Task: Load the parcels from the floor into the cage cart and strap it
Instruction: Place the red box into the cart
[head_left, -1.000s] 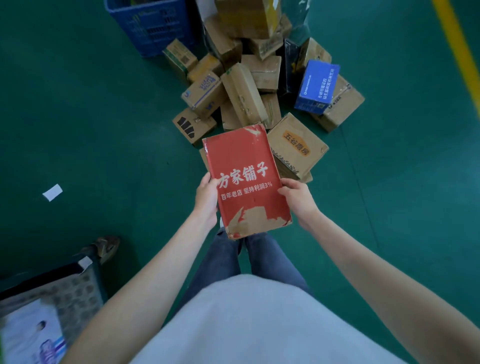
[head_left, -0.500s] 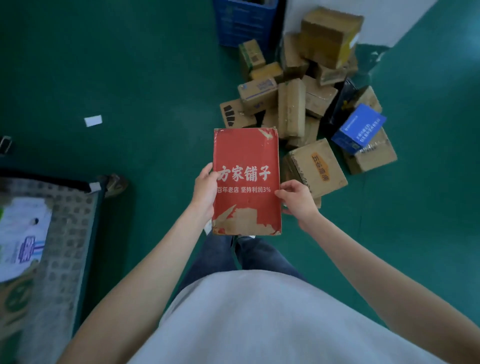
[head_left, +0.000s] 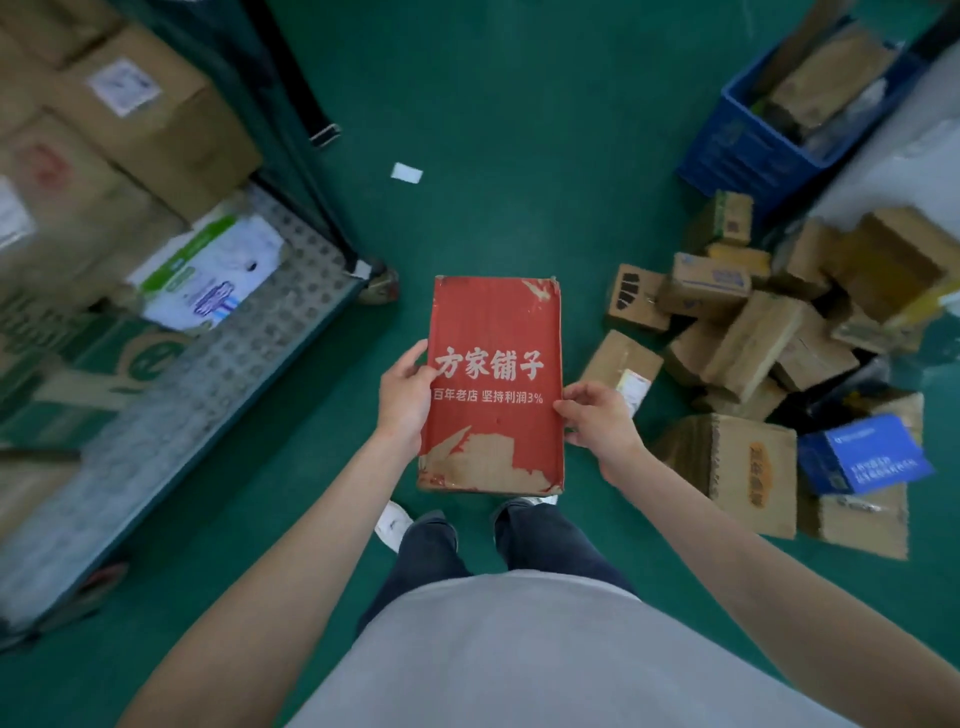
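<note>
Red parcel (head_left: 496, 384) held flat and level between both hands above the green floor (head_left: 519, 130), left hand (head_left: 405, 397) and right hand (head_left: 597, 421) each pinching a long edge, thumbs on top, fingers curled under out of sight. Held by the edges only, so liable to slip or tip if either grip loosens during the swing over. Cage cart (head_left: 218, 353) well off to the left of the fingers, already stacked with boxes (head_left: 145, 109); a careless drop onto its bare deck likely to leave the parcel sliding or perched askew. Heap of loose parcels (head_left: 753, 338) near the right fingers, just beside the feet: a tripping hazard on turning back. Strapping not yet begun.
</note>
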